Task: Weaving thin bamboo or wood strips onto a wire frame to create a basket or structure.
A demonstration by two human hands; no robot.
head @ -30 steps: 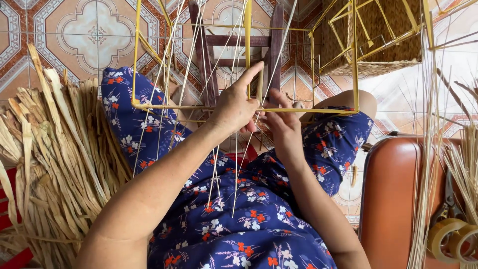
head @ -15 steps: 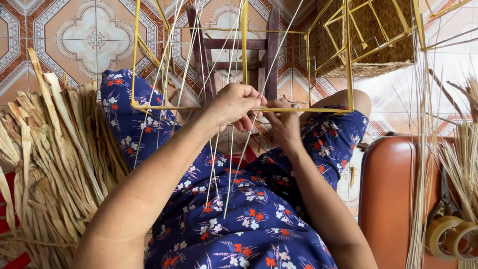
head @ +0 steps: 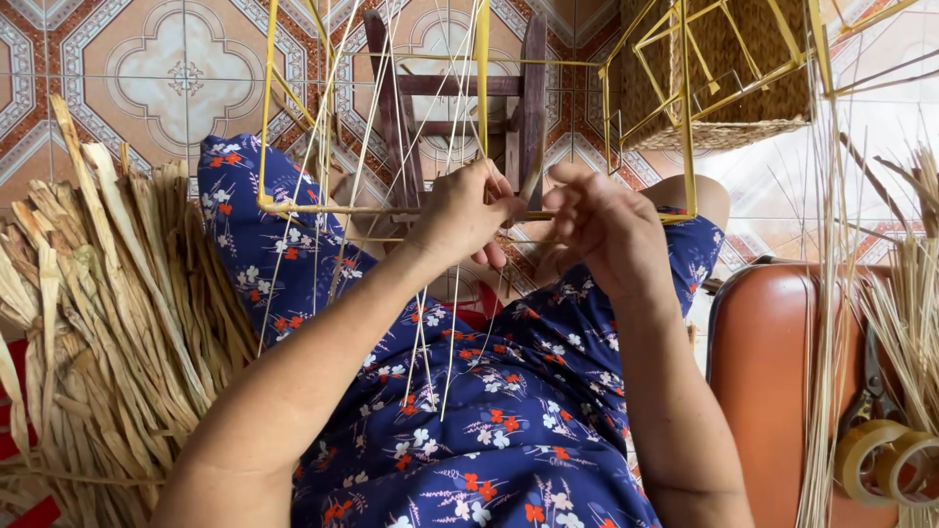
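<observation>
Left hand [head: 468, 217] closed around a cluster of thin pale reed strands [head: 430, 332], fingers curled at the lower bar of the yellow wire frame [head: 269, 117]. Right hand [head: 606, 235] just beside, fingers bent and pinched near the same bar; whether anything sits between those fingertips cannot be told.

Strands: long axis running near-far in the view, fanned slightly, upper ends rising through the frame toward the top edge, lower ends hanging over the lap and pointing toward the wearer. Position: centre of view, passing through the left fist, resting against the blue floral dress [head: 489, 440].

Frame: box-shaped, open, standing upright across the knees (bottom bar level with both hands). Behind it, a dark wooden stool [head: 528, 108] on the patterned tile floor [head: 147, 68].

Surroundings:
- Left: heap of flat dried straw strips [head: 98, 323], lying mostly near-far.
- Upper right: second yellow frame partly clad in woven basketwork [head: 734, 68].
- Right: brown leather-like seat [head: 773, 381], bundles of fine reeds [head: 910, 303], scissors [head: 873, 391], two round tan rolls of tape [head: 885, 464] (lower right corner, touching).
</observation>
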